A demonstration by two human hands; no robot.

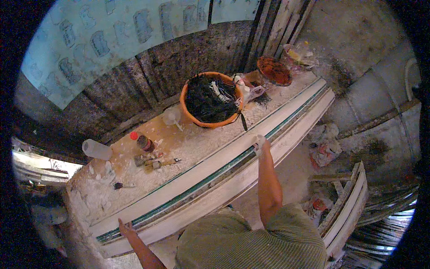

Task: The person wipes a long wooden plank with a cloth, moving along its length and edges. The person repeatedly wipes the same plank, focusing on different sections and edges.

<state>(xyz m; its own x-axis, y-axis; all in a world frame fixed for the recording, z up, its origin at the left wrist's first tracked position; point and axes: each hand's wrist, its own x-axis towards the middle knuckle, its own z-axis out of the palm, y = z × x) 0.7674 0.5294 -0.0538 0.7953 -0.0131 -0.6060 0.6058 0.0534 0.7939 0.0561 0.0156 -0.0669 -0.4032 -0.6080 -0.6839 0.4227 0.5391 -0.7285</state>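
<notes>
Across the bench lies a long, slightly curved white piece (pixel 192 177), coated in pale powder, with a dark green-edged groove along its length. At its lower left end my left hand (pixel 126 228) rests on the groove's edge, fingers apart. Farther along to the right, my right hand (pixel 261 142) is closed at the groove. A whitish, powdery lump covers its fingers, and I cannot make out what they hold.
An orange basin (pixel 182 101) of dark fibres stands behind the long piece. A translucent bottle (pixel 97 149), a red-capped jar (pixel 145 143) and brushes (pixel 154 163) lie to the left. A reddish-brown bowl (pixel 274 71) is at the far right. Another white piece (pixel 347 210) leans at lower right.
</notes>
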